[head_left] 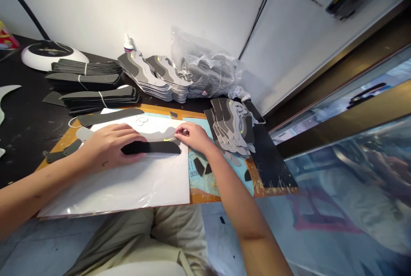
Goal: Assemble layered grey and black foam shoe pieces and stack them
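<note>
On a white sheet [150,177] lies a grey shoe upper piece [157,136] with a small yellow swoosh. A black curved strip [157,147] runs along its near edge, partly covering it. My left hand [111,145] grips the strip's left end, thumb below and fingers above; the fingers also hide the left part of the grey piece. At the right end, my right hand [194,136] pinches the tip of the grey piece between thumb and forefinger. Behind both hands lies another dark strip [112,116], next to thin pale rubber bands [141,119].
Banded bundles of dark strips [99,98] sit at the back left, beside a white lamp base [48,55]. Stacked shoe uppers [147,79], a clear plastic bag [208,70] and a small white bottle [128,43] stand along the wall. More uppers [229,126] fan out at right.
</note>
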{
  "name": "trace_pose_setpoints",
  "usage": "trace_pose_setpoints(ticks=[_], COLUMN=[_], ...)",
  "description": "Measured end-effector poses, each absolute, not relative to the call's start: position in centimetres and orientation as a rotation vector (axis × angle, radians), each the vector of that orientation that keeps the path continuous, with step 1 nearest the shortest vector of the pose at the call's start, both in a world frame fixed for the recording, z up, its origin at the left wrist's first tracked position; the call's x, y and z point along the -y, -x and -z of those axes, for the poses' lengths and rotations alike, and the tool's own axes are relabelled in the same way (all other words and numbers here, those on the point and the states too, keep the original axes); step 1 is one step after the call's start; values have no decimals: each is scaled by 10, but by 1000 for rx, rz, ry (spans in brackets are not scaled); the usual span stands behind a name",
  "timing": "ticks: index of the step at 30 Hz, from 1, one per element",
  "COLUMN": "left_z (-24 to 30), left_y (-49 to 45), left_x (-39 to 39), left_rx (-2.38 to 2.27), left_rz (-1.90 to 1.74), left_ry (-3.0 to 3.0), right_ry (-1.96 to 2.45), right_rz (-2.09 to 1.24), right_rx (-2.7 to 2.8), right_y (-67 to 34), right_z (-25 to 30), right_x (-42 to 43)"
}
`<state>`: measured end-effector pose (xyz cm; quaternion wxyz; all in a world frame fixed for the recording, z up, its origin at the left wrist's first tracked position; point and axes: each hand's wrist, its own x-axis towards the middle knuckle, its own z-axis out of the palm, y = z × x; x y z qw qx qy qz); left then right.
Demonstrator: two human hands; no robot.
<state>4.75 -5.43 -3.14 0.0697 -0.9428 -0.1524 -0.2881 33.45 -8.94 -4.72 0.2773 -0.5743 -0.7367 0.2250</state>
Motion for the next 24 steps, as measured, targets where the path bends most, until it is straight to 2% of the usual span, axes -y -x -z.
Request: trace_pose_setpoints(ticks=[8, 12, 18, 24], left_z=[30, 15, -5, 5], left_y=[-47, -32, -2, 5], left_x=[56, 44, 8, -5], left_rx=[510, 740, 1240, 1376], left_rz=[937, 950, 589, 213], left_ry=[2874, 2759, 2683, 2709], right_ry=[1569, 1569, 1578, 1588], right_rz=[-596, -599, -623, -631], right_rx=[1985, 1980, 1980, 1984], right_y=[-332, -331, -328, -328], right_z=[46, 45, 40, 39], right_x=[91, 92, 94, 95])
